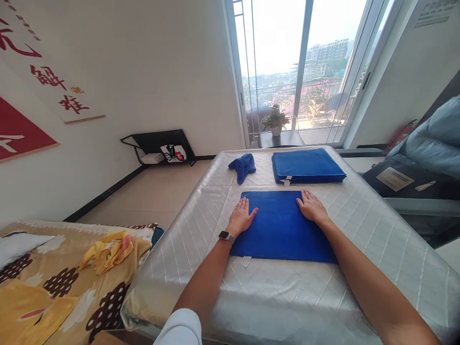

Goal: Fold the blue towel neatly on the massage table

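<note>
A blue towel [280, 230] lies flat in a rectangle on the silvery quilted bed cover, with a small white tag at its near left edge. My left hand [242, 218], a watch on its wrist, rests open on the towel's left edge. On the far right corner lies my right hand [312, 207], fingers stretched out and pointing away from me. Beyond the towel sits a neat stack of folded blue towels [307, 165] with a white tag. A crumpled blue cloth [243, 167] lies to the left of that stack.
The quilted cover [187, 268] spans the table-like surface. At lower left, a patterned bedspread [72, 282] carries yellow cloths [109, 251]. A dark bag [395, 175] and grey-blue padded bundle [431, 134] stand at right. A potted plant [276, 122] stands by the window.
</note>
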Tool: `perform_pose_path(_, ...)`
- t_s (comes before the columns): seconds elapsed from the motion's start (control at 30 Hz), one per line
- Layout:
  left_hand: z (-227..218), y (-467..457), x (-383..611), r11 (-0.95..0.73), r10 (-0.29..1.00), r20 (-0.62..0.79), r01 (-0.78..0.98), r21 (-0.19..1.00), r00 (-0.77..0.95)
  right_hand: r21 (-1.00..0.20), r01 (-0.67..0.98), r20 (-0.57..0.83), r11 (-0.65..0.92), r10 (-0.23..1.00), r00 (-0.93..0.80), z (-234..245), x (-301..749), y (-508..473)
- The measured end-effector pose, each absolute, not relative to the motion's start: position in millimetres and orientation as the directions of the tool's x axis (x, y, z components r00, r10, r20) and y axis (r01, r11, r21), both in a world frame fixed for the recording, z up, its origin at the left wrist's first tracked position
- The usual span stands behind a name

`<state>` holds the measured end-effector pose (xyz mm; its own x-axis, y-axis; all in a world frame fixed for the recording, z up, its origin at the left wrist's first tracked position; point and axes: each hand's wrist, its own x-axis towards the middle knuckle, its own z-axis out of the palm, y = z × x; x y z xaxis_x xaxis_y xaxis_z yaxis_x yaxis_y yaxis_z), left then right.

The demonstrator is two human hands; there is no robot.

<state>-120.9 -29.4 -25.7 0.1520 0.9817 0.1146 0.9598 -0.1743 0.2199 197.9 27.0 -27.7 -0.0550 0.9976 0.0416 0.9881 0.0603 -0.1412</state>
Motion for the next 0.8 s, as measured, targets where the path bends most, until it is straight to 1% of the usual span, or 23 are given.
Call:
perform_pose_path(0.23, -28, -22, -127, -0.184, 0.981, 0.105, 0.963, 0.198, 0.166, -0.188, 0.98, 0.045, 0.058, 0.998, -0.051, -25, 196, 23)
perform_pose_path(0.3, -23, -17, -121, -0.152, 0.983, 0.128, 0.972, 0.178, 0.13, -0.196, 0.979, 0.047, 0.055, 0.998, -0.046, -24, 195, 22)
perform_pose_path(0.37, -17, -9, -103, -0.149, 0.976, 0.182, 0.974, 0.169, 0.118, -0.203, 0.978, 0.043, 0.052, 0.998, -0.045, -22, 194, 21)
perform_pose_path(0.4, -15, -4, -88, -0.179, 0.969, 0.201, 0.969, 0.171, 0.143, -0.206, 0.977, 0.041, 0.052, 0.998, -0.045, -21, 193, 20)
perform_pose_path(0.47, -12, 6, -48, -0.298, 0.942, 0.217, 0.935, 0.192, 0.255, -0.207, 0.977, 0.043, 0.052, 0.998, -0.044, -20, 193, 19)
perform_pose_path(0.53, -13, 16, 0, -0.437, 0.892, 0.232, 0.872, 0.219, 0.388, -0.197, 0.979, 0.052, 0.057, 0.998, -0.048, -20, 194, 18)
perform_pose_path(0.6, -18, 23, 44, -0.528, 0.843, 0.261, 0.816, 0.236, 0.47, -0.182, 0.98, 0.062, 0.076, 0.996, -0.065, -22, 197, 16)
perform_pose_path(0.67, -23, 27, 77, -0.56, 0.824, 0.276, 0.789, 0.253, 0.496, -0.175, 0.98, 0.07, 0.097, 0.994, -0.086, -25, 201, 16)
perform_pose_path(0.8, -30, 27, 88, -0.501, 0.862, 0.255, 0.818, 0.282, 0.439, -0.165, 0.981, 0.086, 0.102, 0.992, -0.089, -29, 203, 18)
